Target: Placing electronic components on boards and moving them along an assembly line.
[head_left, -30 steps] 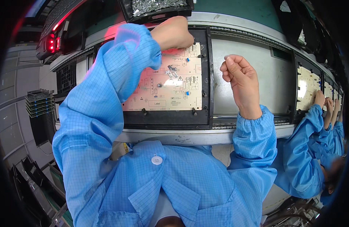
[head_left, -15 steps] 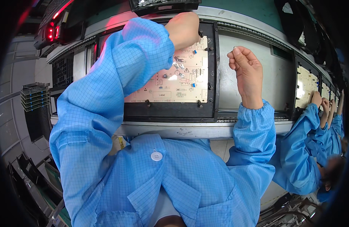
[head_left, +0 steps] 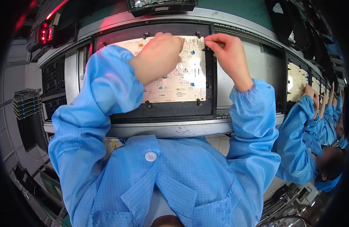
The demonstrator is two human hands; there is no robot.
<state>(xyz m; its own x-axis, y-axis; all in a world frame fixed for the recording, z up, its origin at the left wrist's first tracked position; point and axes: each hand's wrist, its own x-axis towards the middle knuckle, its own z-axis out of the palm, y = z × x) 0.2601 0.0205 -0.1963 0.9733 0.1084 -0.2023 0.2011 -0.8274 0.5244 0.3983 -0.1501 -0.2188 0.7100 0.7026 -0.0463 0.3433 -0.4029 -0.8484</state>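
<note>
A cream circuit board (head_left: 168, 94) lies in a black carrier frame (head_left: 163, 115) held by small black clips. Blue and metal components stand up from it, among them a blue one (head_left: 192, 84) toward the right side. My left hand (head_left: 159, 55) is over the board's upper middle, its fingers curled and closed; what they may hold is hidden. At the board's upper right corner, beside a black clip (head_left: 198, 34), my right hand (head_left: 229, 53) has thumb and forefinger brought together. Anything between those fingertips is too small to make out.
The frame sits on a conveyor with a metal front rail (head_left: 174, 129). A black bin (head_left: 163, 6) stands beyond it. Stacked boards (head_left: 27, 104) are at far left, near a red-lit device (head_left: 46, 33). Co-workers in blue sleeves (head_left: 299, 117) handle another board (head_left: 296, 81) at right.
My left hand has come leftward and nearer from the board's far right corner. My right hand has moved up and left, from over the conveyor to the board's right edge.
</note>
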